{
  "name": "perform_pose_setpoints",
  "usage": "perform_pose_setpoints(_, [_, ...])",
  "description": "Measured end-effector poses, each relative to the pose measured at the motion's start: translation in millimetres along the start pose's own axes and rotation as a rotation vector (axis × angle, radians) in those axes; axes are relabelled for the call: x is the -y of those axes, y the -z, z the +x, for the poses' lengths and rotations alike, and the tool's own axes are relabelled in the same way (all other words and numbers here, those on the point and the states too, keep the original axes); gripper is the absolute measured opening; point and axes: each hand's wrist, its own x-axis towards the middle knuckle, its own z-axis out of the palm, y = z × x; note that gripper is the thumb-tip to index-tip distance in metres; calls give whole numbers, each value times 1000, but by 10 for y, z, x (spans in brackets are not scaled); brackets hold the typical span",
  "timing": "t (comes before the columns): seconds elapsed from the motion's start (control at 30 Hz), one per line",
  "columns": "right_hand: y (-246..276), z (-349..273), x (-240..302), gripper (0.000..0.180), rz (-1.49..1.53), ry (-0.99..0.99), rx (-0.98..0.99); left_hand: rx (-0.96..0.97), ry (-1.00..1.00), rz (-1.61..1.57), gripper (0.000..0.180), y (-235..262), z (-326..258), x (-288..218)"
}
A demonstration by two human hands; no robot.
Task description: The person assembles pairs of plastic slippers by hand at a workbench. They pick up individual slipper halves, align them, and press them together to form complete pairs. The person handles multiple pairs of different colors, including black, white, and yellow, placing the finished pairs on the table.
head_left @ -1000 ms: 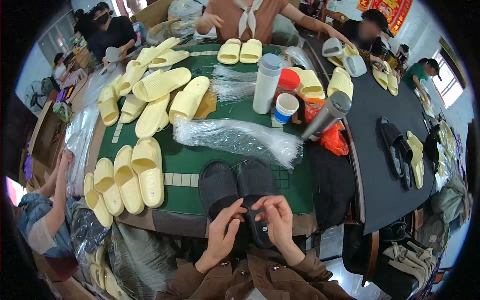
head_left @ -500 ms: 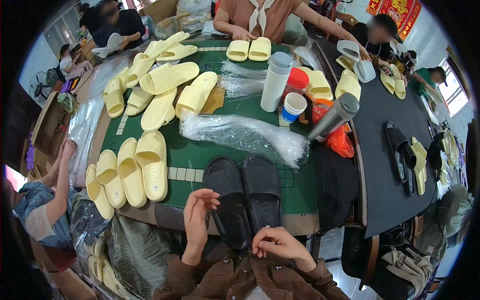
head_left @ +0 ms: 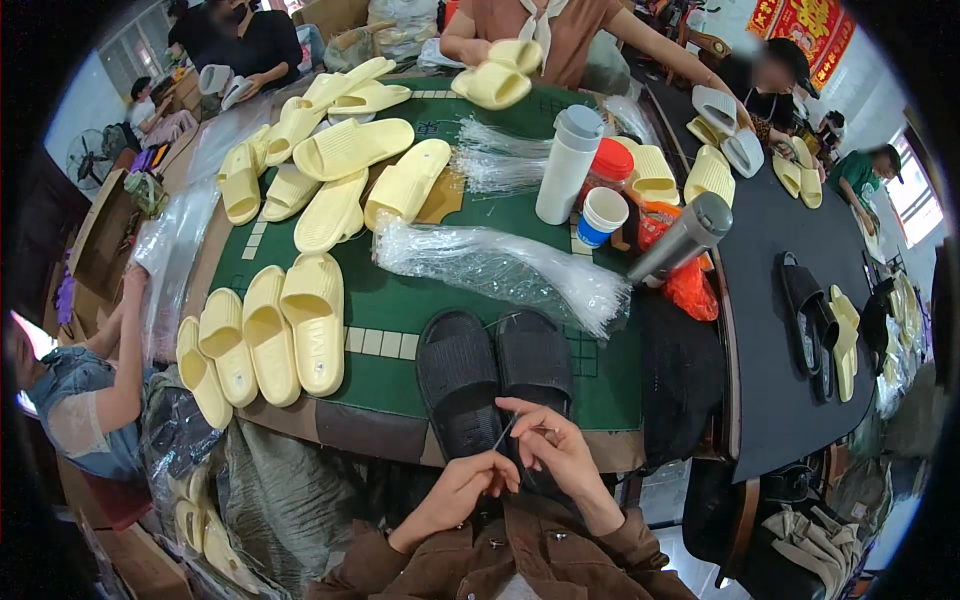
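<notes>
At the near edge of the green counter (head_left: 400, 300), the left hand (head_left: 462, 488) and right hand (head_left: 556, 450), fingers curled, pinch a thin clear strand (head_left: 503, 432) between them over a pair of black slippers (head_left: 495, 375). Behind lies a bundle of clear strands (head_left: 500, 268); a red-and-gold sign (head_left: 815, 22) hangs top right.

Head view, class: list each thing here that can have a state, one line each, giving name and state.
Black slippers: paired side by side, soles down, at the table's near edge.
Thin clear strand: pinched between both hands.
Left hand: fingers closed on the strand.
Right hand: fingers pinching the strand.
White tumbler: upright, lid on.
Steel flask: tilted, capped.
Paper cup: upright, open.
Plastic bag bundle: lying flat.
</notes>
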Motion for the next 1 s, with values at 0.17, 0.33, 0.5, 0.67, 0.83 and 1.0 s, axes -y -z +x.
perform_pose_setpoints(0.17, [6, 12, -9, 15, -87, 36, -91, -1, -39, 35, 30, -2, 34, 14])
perform_pose_setpoints(0.33, [-19, 20, -14, 14, -253, 41, -88, -171, -262, 263, 21, 17, 91, 45])
perform_pose_setpoints(0.5, [-78, 40, -16, 12, -331, 45, -91, -223, -238, 175, 15, -31, 132, -39])
perform_pose_setpoints(0.67, [-37, 14, -69, 13, -314, 49, -98, -252, -196, 83, 20, -29, 123, 56])
perform_pose_setpoints(0.83, [32, -14, -116, 13, -301, 176, -197, -339, -154, 54, 20, -33, 70, 116])
perform_pose_setpoints(1.0, [191, -108, -65, 12, -226, 74, -340, -303, -144, -73, 35, 45, -55, 260])
